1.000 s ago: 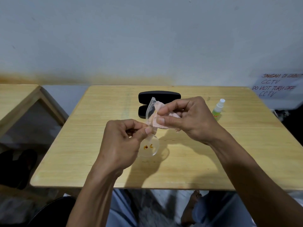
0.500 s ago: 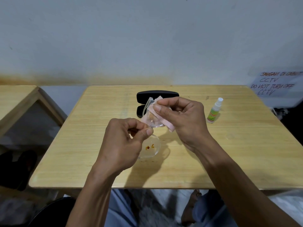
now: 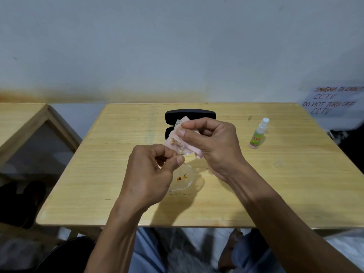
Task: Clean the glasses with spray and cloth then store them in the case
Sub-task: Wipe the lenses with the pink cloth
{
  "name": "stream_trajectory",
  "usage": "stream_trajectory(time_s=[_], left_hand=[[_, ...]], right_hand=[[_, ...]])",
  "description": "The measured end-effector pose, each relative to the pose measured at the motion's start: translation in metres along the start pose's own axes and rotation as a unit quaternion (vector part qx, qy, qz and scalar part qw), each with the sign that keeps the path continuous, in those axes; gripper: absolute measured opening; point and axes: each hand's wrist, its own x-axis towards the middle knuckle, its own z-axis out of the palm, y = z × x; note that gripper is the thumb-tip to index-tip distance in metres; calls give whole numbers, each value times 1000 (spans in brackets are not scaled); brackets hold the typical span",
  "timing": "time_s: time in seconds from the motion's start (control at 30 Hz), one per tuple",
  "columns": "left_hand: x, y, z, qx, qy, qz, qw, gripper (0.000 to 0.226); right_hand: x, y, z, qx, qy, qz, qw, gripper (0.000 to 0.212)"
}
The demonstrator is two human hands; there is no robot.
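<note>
Both our hands are up over the worktop (image 3: 295, 194), close together, working on the glasses (image 3: 182, 179). Our left hand (image 3: 149, 174) is curled, thumb and fingers pinching the frame near its middle, and one clear lens hangs just below and to the right of that hand, showing two small orange marks. Our right hand (image 3: 212, 142) sits a little higher and farther out, its thumb and fingers pinching a pale pink cloth (image 3: 177, 141) folded round the other lens, so that lens shows only as a clear curve between the cloth edges. The cloth has a zigzag-cut edge, and a corner of it sticks out under the right palm. Both wrists bend inward, forearms coming up from the near edge of the worktop.

Just beyond our right hand lies the black case (image 3: 190, 117), open, its lower half mostly hidden behind the cloth and fingers. Well off to the right of that hand stands a small spray bottle (image 3: 259, 134), upright, with a white nozzle and a green label whose wording is too blurred to read.
</note>
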Motion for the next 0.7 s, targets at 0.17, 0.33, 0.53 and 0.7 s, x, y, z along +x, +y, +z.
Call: stream_trajectory(time_s=[0.17,0.33,0.53,0.7], left_hand=[[0,0,0,-29,18,-4,999,17],[-2,-4,1,-79,40,-18,996,12],[-3,0,-2,-103,21,-20,994,13],[-1,5,-4,-112,12,-4,994,11]], right_hand=[[1,-2,-1,-47,-27,-6,999,8],[4,-5,-10,-125,-66,-11,990,12],[4,-13,-26,-165,-106,-3,981,15],[2,-13,-34,-146,-63,-22,987,14]])
